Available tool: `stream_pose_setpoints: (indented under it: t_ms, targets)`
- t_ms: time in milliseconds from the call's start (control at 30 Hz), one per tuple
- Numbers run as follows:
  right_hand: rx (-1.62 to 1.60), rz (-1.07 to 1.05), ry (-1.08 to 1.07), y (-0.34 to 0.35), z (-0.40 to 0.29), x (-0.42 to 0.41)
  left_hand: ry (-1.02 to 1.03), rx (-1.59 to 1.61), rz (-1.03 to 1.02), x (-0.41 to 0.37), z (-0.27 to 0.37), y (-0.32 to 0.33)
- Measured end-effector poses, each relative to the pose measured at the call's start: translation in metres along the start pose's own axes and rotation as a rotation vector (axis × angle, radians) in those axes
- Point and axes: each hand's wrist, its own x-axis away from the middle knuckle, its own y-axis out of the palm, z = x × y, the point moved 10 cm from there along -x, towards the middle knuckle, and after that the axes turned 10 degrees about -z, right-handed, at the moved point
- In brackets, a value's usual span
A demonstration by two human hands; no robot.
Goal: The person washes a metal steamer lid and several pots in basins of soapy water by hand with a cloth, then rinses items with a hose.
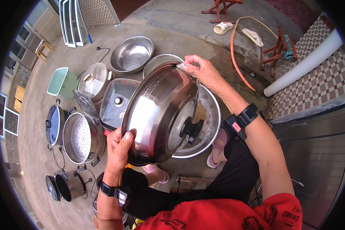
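Observation:
My left hand [118, 149] grips the lower rim of a large domed steel pot lid [161, 103], thumb on its outer face. The lid is tilted on edge, with a glass centre and a black knob [192, 128] facing right. At its upper rim my right hand [202, 72] pinches a wet pale cloth [187, 70] against the metal. Water drops show on the lid's shiny side. Below and partly hidden by it stands a metal basin [217, 115] of cloudy, sudsy water between my feet.
Behind the lid are a steel basin [132, 54] and another basin [164, 59]. To the left stand a square pan with a glass lid [110, 96], a steamer pot [79, 138], a blue-lidded pot [54, 125] and a green bin [63, 83]. An orange hose [235, 57] lies at right.

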Motion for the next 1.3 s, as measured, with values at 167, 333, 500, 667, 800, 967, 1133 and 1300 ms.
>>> stream_pose_setpoints:
  t_ms: [167, 333, 500, 667, 800, 967, 1133, 1300]
  targets:
    - [-0.477, -0.116, 0.033, 0.006, 0.0, 0.003, 0.056, 0.114, -0.014, 0.007, 0.006, -0.006]
    - [-0.439, 0.007, -0.041, 0.002, -0.021, 0.004, 0.023, 0.046, 0.004, 0.005, -0.002, -0.022]
    - [-0.453, 0.044, -0.047, 0.0, -0.036, 0.006, -0.024, 0.007, -0.007, 0.005, -0.011, -0.029]
    - [-0.481, -0.09, -0.036, 0.009, -0.045, 0.013, -0.047, -0.057, -0.075, -0.003, 0.007, -0.014]
    - [-0.125, -0.212, -0.172, 0.044, -0.073, 0.018, -0.093, -0.188, -0.124, -0.002, -0.008, -0.011]
    - [0.021, -0.177, -0.254, 0.036, -0.083, 0.024, -0.044, -0.098, -0.109, -0.009, -0.002, 0.001]
    - [-0.374, -0.197, -0.129, 0.043, -0.068, 0.024, -0.051, -0.065, -0.097, -0.011, 0.001, 0.011]
    - [-0.088, -0.043, -0.223, 0.037, -0.088, 0.021, -0.095, -0.086, -0.096, -0.005, 0.003, -0.002]
